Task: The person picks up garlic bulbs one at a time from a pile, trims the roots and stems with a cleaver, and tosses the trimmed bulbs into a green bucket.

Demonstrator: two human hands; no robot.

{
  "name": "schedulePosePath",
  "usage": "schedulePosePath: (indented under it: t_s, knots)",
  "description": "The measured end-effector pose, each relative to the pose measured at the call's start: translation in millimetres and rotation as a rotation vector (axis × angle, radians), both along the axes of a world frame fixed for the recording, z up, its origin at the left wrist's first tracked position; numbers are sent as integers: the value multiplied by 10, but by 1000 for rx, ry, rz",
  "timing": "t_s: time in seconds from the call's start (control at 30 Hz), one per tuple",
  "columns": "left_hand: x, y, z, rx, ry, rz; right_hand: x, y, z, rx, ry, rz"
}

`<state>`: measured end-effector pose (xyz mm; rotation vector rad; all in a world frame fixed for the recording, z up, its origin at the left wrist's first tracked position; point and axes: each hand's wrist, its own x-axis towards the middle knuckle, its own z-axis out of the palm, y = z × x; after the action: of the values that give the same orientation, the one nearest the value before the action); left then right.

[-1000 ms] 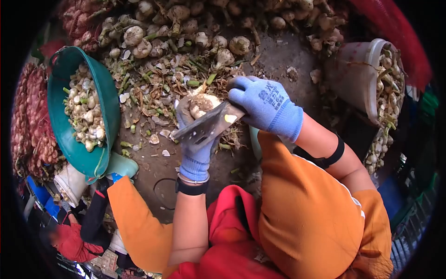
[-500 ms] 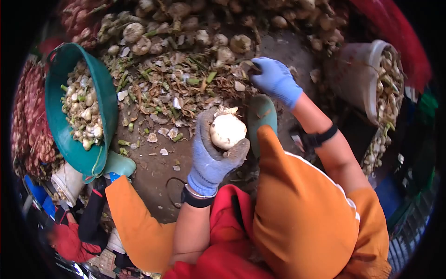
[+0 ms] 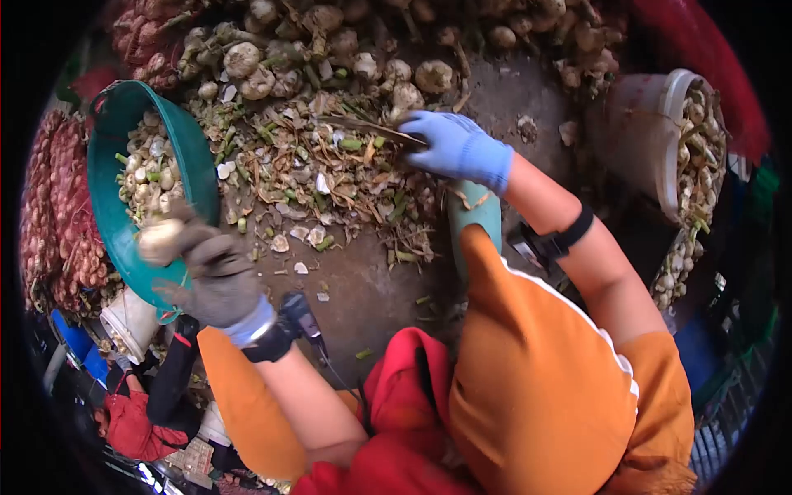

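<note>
My left hand (image 3: pixel 219 276), in a grey-palmed blue glove, is at the near rim of the green tub (image 3: pixel 206 177). Its thumb and fingers are spread apart and smeared by motion. A pale trimmed garlic bulb (image 3: pixel 161 241) shows at the fingertips, over the tub's inside; whether it still touches them is hard to make out. My right hand (image 3: pixel 462 148), in a blue glove, is closed round a knife (image 3: pixel 371 129), its blade pointing left over the heap of garlic trimmings (image 3: pixel 313 165). Trimmed garlic bulbs (image 3: pixel 148 169) lie inside the tub.
Untrimmed garlic (image 3: pixel 330 33) is piled along the far side. A tilted white bucket (image 3: pixel 635 124) at the right spills garlic bulbs. Red net sacks (image 3: pixel 62 214) stand at the far left. A person in red (image 3: pixel 144 425) sits at lower left. My green boot (image 3: pixel 477 214) stands beside the trimmings.
My left hand has swung left from in front of me to the green tub, its grip on the garlic bulb loosening. My right hand has shifted left, and the knife blade now shows clearly.
</note>
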<state>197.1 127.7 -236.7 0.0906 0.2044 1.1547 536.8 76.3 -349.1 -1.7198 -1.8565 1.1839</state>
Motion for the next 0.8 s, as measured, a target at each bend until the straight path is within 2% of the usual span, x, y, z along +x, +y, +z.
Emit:
schedulePosePath:
  t_s: [0.03,0.07,0.1,0.17,0.23,0.3,0.33,0.4,0.43,0.47,0.5,0.53,0.57,0.6,0.67,0.7,0.73,0.8]
  knots:
    - [9,-15,-13,-5,3,-7,-73,74,200,-75,28,23]
    - [66,14,-40,-9,33,-66,-196,144,56,91,-49,76]
    - [128,31,-82,-12,66,-124,-217,210,-65,33,-112,93]
    - [377,-163,-401,-194,717,-101,-301,242,11,-36,-157,111]
    - [818,-512,-556,-335,764,-202,-359,152,230,-20,61,63]
    - [882,-819,-1033,-136,765,-279,-423,-39,464,-34,251,219]
    - [1074,-831,-916,-94,993,-59,-429,-127,536,-79,352,260]
    - [865,-806,-915,-222,1233,-207,-282,-94,772,-253,407,86]
    - [896,-721,-872,-85,1056,-198,-220,-104,765,-266,428,-57]
    - [954,-690,-788,-82,1052,-204,-166,-107,776,-283,451,-203]
    - [997,-681,-684,-63,1053,-167,-93,-64,806,-68,126,-53]
    - [1022,-658,-609,-40,1052,-126,-126,-77,792,-62,127,-55]
    - [970,-670,-546,62,1131,-214,-191,-121,760,112,-30,4]
    - [918,-700,-572,59,1132,-217,-251,-173,732,279,-187,64]
    - [734,-829,-815,548,1672,-144,-297,-211,753,281,-215,119]
    - [353,-922,-1269,879,2042,-143,-306,-198,820,263,-200,164]
    - [517,-878,-1047,879,2040,-142,-305,-196,865,247,-188,208]
    - [1002,-711,-341,421,1419,-190,-313,-202,868,256,-199,251]
